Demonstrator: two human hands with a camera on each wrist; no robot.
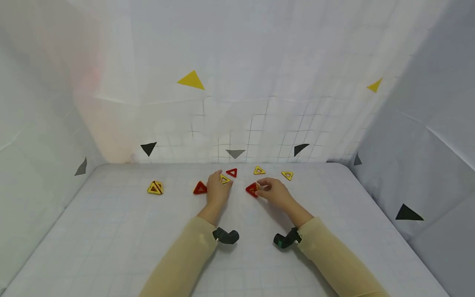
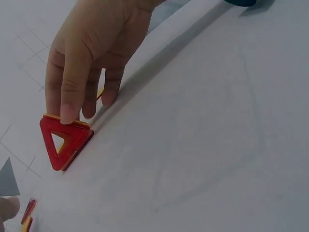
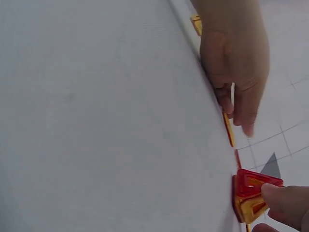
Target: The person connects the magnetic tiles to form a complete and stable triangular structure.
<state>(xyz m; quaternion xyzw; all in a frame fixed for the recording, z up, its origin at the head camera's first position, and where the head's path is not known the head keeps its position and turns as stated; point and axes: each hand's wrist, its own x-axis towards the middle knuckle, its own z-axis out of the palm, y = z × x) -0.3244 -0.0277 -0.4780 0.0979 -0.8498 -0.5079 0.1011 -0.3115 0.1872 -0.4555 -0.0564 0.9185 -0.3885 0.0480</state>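
Observation:
My right hand [image 1: 274,192] pinches a small pyramid of red and yellow triangular magnetic tiles [image 1: 252,189] between thumb and fingers. Its red face [image 2: 66,140] with a triangular hole shows in the left wrist view, its yellow side [image 3: 251,209] in the right wrist view. My left hand [image 1: 218,189] reaches over a flat yellow triangular tile [image 1: 224,179], thumb and fingers extended and spread around it; whether they touch it is unclear. Just beyond lies a flat red triangular tile [image 1: 232,172]. A red triangular piece [image 1: 200,188] sits beside the left hand, partly hidden by it.
Two more yellow triangular tiles [image 1: 259,170] [image 1: 287,175] lie toward the back right. A yellow triangular piece with a red edge [image 1: 155,187] sits at the left. A white wall sheet [image 1: 237,123] rises behind the white table [image 1: 111,239].

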